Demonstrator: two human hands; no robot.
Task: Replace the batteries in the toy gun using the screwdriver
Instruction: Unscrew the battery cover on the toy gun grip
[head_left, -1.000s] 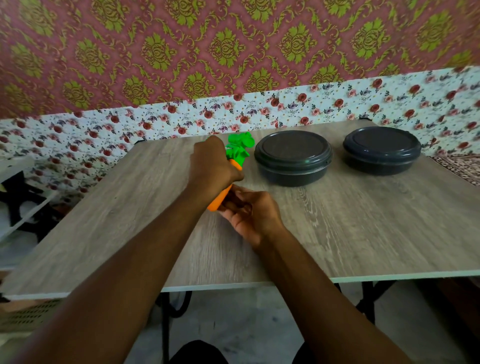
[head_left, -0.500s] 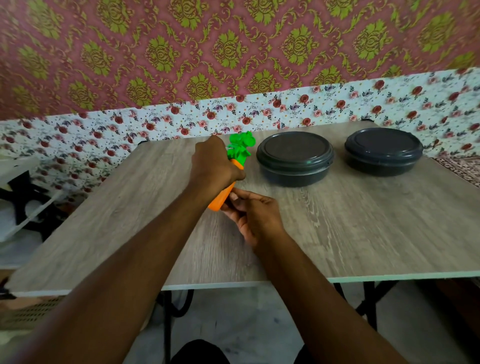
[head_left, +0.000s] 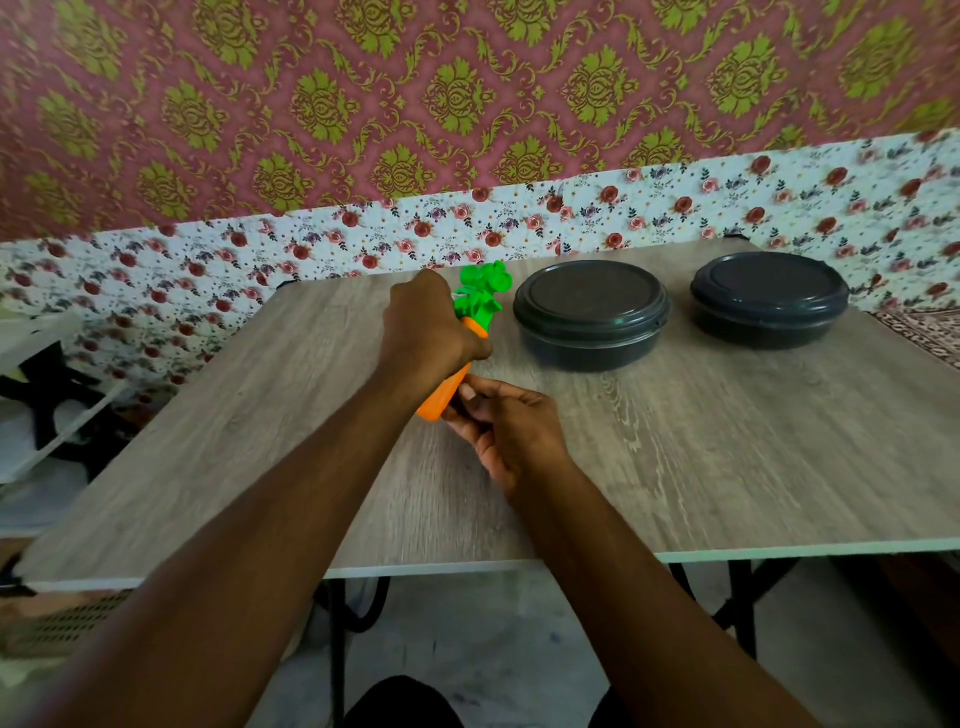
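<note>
The toy gun (head_left: 447, 389) is carrot-shaped, with an orange body and a green leafy top (head_left: 483, 291). It lies slanted on the wooden table (head_left: 675, 467), near the middle. My left hand (head_left: 426, 327) is wrapped around its upper body, covering the middle of the toy. My right hand (head_left: 498, 426) pinches the lower orange end with curled fingers. I see no screwdriver and no batteries; whatever my right fingers hold besides the toy is hidden.
Two dark round lidded containers stand at the back of the table, one (head_left: 592, 312) just right of the toy, the other (head_left: 769, 296) further right. Patterned wall cloth hangs behind. The near table edge (head_left: 467, 566) runs under my forearms.
Both hands have stayed on the toy in nearly the same place. My right fingers have shifted slightly on the orange end. The view has drifted a little.
</note>
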